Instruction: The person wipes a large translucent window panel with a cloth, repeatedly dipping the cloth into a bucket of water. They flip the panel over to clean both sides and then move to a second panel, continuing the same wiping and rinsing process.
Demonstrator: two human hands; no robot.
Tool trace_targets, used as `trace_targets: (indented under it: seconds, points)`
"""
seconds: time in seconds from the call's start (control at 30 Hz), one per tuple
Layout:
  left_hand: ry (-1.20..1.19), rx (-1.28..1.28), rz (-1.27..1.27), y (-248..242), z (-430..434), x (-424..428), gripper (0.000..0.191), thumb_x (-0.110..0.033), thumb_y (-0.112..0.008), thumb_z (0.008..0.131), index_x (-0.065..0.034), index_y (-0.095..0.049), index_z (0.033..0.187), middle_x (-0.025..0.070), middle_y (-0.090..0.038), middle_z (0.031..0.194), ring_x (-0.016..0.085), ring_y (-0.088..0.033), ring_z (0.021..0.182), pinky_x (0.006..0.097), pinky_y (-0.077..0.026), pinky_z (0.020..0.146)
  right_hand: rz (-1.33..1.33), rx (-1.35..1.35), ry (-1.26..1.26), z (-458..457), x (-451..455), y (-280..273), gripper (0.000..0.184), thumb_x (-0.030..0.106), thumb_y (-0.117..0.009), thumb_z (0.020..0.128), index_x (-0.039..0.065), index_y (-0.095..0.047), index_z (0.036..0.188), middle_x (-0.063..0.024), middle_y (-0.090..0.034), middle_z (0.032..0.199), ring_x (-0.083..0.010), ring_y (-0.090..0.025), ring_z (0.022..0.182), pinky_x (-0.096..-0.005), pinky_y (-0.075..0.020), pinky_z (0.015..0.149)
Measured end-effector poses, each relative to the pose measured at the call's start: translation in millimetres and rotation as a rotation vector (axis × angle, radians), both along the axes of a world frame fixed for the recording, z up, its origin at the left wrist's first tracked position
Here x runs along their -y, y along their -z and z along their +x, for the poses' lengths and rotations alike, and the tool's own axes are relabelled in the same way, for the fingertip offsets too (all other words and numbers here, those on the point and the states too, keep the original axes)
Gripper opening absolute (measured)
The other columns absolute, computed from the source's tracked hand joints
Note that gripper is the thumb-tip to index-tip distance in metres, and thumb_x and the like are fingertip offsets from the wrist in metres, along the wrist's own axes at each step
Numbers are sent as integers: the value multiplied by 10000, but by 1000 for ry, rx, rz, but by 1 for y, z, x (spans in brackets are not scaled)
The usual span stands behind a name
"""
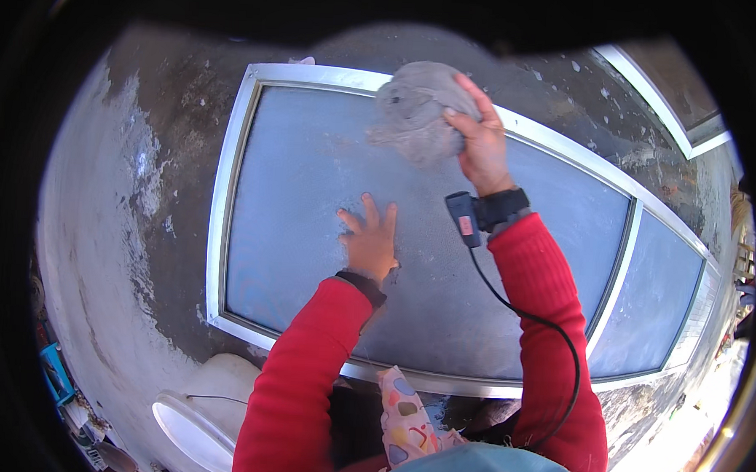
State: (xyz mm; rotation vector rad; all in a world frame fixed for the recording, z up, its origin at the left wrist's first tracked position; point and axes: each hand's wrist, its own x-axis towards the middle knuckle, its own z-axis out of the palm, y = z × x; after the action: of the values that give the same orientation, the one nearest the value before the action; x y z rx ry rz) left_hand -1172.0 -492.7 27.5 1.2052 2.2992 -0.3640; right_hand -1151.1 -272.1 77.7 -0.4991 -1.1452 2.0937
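A large framed pane (440, 270) with a white metal frame (216, 229) lies before me, its surface hazy and streaked. My right hand (483, 139) grips a bunched grey cloth (421, 108) over the pane's far edge, and the cloth overlaps the frame there. My left hand (371, 239) is spread on the left half of the pane, fingers apart, holding nothing. A crossbar (617, 272) divides the large pane from a smaller one (650, 298) at the right. A black device with a cable is strapped at my right wrist.
A white bucket (220, 381) stands at the lower left, near my left sleeve. Another white-framed panel (650, 96) is at the upper right. The floor (185, 164) is worn and patchy. A blue plastic item (57, 374) and assorted clutter lie at the far lower left.
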Motion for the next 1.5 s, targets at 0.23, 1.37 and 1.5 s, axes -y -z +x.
trace_targets:
  seconds: [0.23, 1.37, 1.5]
  points:
    - [-78, 153, 265, -2, -24, 26, 951, -408, -808, 644, -204, -310, 1428, 212, -177, 1484, 562, -243, 1272, 534, -478, 874, 76, 729, 335, 59, -59, 40, 560, 0, -633, 781, 67, -501, 1320, -146, -575, 1219, -226, -577, 1075, -310, -453, 926]
    - [1590, -1530, -2474, 77, -101, 122, 528, -353, -438, 903, -103, -384, 1365, 180, -329, 1448, 362, -318, 1334, 520, -326, 1037, 1238, 418, -1192, -224, 339, 52, 498, -14, -599, 769, 164, -589, 1234, -181, -473, 1333, -344, -496, 1182, -339, -391, 1006]
    - [1824, -1221, -3939, 90, -59, 173, 503, -302, -410, 909, -52, -389, 1345, 194, -372, 1423, 380, -340, 1324, 488, -314, 1062, 1127, 328, -1409, -198, 402, 50, 497, 12, -572, 727, 170, -611, 1198, -175, -542, 1208, -364, -530, 1072, -405, -408, 939]
